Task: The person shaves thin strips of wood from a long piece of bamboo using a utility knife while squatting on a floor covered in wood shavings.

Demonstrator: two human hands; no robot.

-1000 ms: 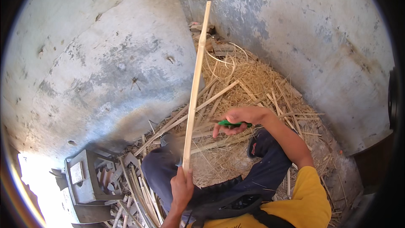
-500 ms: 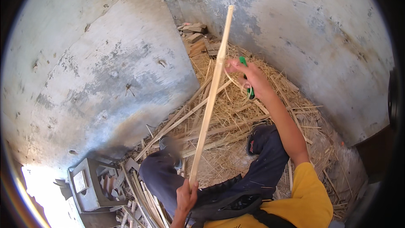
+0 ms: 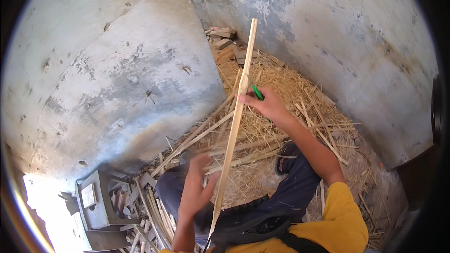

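Note:
A long, pale bamboo strip [image 3: 233, 136] slants up and away from my lap, with a thicker node in its upper part. My right hand [image 3: 270, 105] pinches it just below that node. The same hand keeps a green-handled tool [image 3: 257, 93] in its grasp; the fingers hide most of it, and I cannot see a blade. Left of the strip's lower half, my left hand [image 3: 197, 187] is raised with its fingers apart, somewhat blurred and holding nothing. The strip's lower end reaches down to the black bag [image 3: 255, 229] at my waist.
Straw-like shavings [image 3: 286, 82] cover the floor ahead, with loose bamboo strips [image 3: 206, 133] across them. A grey box-like frame [image 3: 101, 206] stands at lower left beside more strips. Bricks [image 3: 222, 37] lie in the far corner, between worn walls [image 3: 140, 56] on either side.
My left hand has released the strip's lower end and moved up and away from it. My right hand has come down onto the strip, which has shifted lower toward me.

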